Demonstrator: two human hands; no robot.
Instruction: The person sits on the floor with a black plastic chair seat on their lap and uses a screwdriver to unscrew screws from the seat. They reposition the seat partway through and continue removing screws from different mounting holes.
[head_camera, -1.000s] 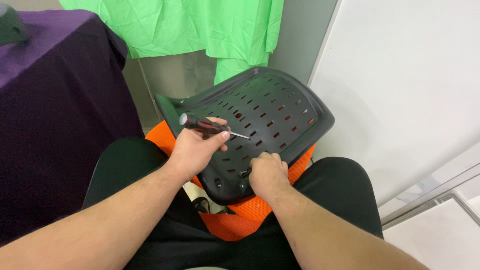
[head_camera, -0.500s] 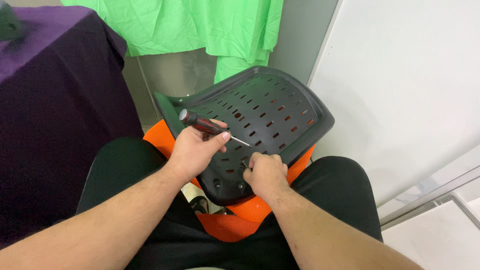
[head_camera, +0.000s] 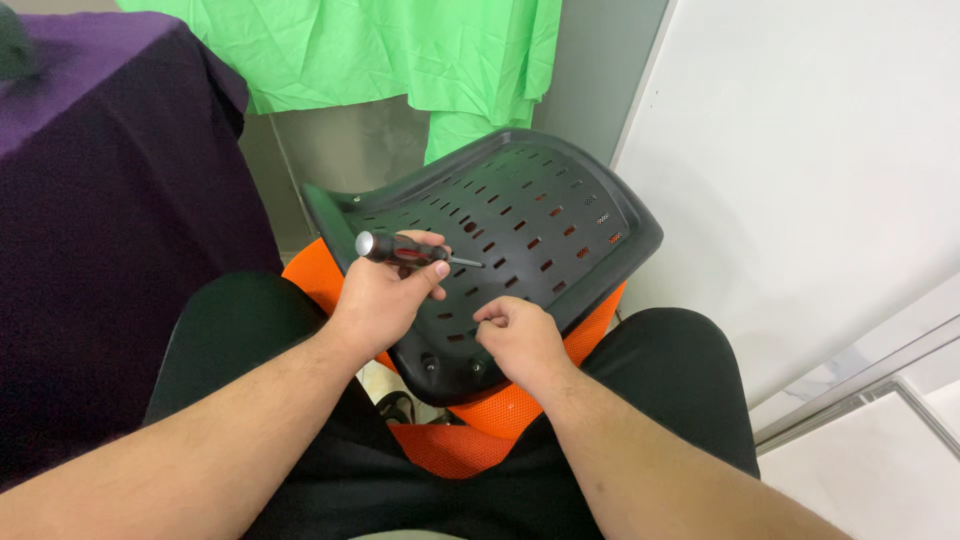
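Screwdriver (head_camera: 405, 249) sits gripped in my left hand (head_camera: 380, 300), tip now nearer the slotted black chair shell (head_camera: 540, 230) on my lap. Right hand (head_camera: 520, 340) has slid up, fingers pinched, contents unclear; alignment seems underway.

A purple cloth-draped table (head_camera: 100, 200) blocks the left; a green hanging cloth (head_camera: 400, 50) closes the far side; a white wall panel (head_camera: 800, 150) bounds the right.

The right hand (head_camera: 520, 340) hides whatever its fingertips pinch.
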